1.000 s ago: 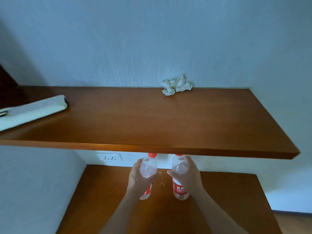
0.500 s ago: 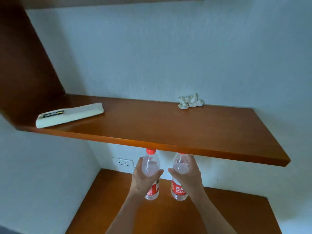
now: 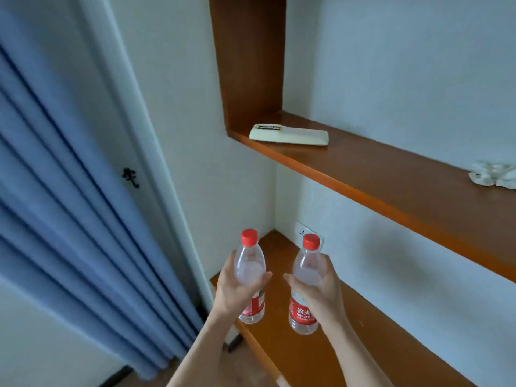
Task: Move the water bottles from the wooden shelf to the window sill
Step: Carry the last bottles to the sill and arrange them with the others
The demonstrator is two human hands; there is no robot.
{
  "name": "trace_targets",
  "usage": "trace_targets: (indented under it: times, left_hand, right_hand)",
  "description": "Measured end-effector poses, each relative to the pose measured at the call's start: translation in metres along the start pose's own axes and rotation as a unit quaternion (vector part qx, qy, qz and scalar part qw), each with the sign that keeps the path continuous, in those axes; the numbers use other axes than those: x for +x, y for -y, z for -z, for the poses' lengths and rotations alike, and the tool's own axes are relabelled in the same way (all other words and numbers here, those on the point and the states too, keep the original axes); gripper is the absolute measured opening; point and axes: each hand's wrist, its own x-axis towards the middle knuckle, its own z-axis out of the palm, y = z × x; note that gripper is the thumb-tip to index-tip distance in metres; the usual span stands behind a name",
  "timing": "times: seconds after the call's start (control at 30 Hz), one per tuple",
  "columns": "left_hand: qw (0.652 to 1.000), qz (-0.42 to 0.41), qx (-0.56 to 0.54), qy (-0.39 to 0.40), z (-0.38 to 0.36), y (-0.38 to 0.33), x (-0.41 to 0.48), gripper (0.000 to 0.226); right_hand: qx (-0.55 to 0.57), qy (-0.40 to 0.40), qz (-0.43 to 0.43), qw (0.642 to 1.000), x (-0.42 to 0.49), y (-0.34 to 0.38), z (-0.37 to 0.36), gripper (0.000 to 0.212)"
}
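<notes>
I hold two clear water bottles with red caps and red labels, one in each hand, upright and clear of the shelves. My left hand [image 3: 234,289] grips the left bottle [image 3: 249,263] around its middle. My right hand [image 3: 321,286] grips the right bottle [image 3: 306,270] the same way. Both hang in front of the left end of the lower wooden shelf [image 3: 329,347]. The upper wooden shelf [image 3: 391,174] runs above and to the right. No window sill shows in this view.
A white remote control [image 3: 290,134] lies on the upper shelf, and a crumpled tissue [image 3: 492,177] sits at its right end. A wall socket [image 3: 303,229] is behind the bottles. Blue curtains [image 3: 55,196] hang at the left beside a white wall.
The view has swung to the left, bringing the blue curtains into sight. Both bottles have come out from under the upper shelf, still held in my hands.
</notes>
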Motion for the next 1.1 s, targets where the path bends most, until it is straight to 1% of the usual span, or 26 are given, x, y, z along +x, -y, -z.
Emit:
trace_targets:
  times: [0.03,0.07,0.1,0.13,0.2,0.23,0.3,0.4,0.57,0.77,0.93,1.1]
  left_hand:
    - [1.000,0.011,-0.003,-0.025,0.016,0.003,-0.010,0.105]
    - [0.998,0.020,-0.007,-0.052,0.031,0.006,-0.020,0.105]
    - [0.997,0.023,-0.011,-0.077,0.047,0.009,-0.032,0.101]
    - [0.994,0.022,-0.018,-0.103,0.061,0.011,-0.044,0.092]
    - [0.987,0.034,-0.027,-0.157,0.093,0.015,-0.071,0.068]
    - [0.981,0.045,-0.029,-0.186,0.109,0.016,-0.084,0.060]
    - [0.967,0.062,-0.033,-0.243,0.141,0.019,-0.109,0.052]
    - [0.946,0.073,-0.024,-0.316,0.181,0.025,-0.147,0.053]
    - [0.903,0.100,-0.022,-0.417,0.242,0.041,-0.212,0.052]
    - [0.844,0.120,-0.004,-0.523,0.317,0.068,-0.278,0.052]
    - [0.808,0.138,0.016,-0.572,0.394,0.096,-0.324,0.053]
    - [0.777,0.144,0.017,-0.612,0.476,0.120,-0.358,0.065]
  right_hand:
    - [0.006,0.027,0.008,1.000,-0.005,0.005,-0.012,0.077]
    - [0.012,0.055,0.019,0.998,-0.010,0.011,-0.024,0.068]
    - [0.018,0.084,0.029,0.996,-0.015,0.016,-0.037,0.060]
    - [0.024,0.113,0.039,0.993,-0.020,0.021,-0.051,0.056]
    - [0.030,0.164,0.063,0.984,-0.031,0.028,-0.083,0.056]
    - [0.031,0.189,0.073,0.979,-0.037,0.031,-0.101,0.059]
    - [0.032,0.242,0.088,0.966,-0.051,0.038,-0.137,0.064]
    - [0.024,0.313,0.113,0.943,-0.079,0.051,-0.187,0.068]
    - [0.011,0.401,0.153,0.903,-0.133,0.072,-0.265,0.051]
    - [0.009,0.499,0.190,0.846,-0.198,0.089,-0.362,0.054]
    - [-0.007,0.548,0.221,0.807,-0.254,0.107,-0.452,0.057]
    - [-0.008,0.586,0.233,0.776,-0.306,0.130,-0.545,0.057]
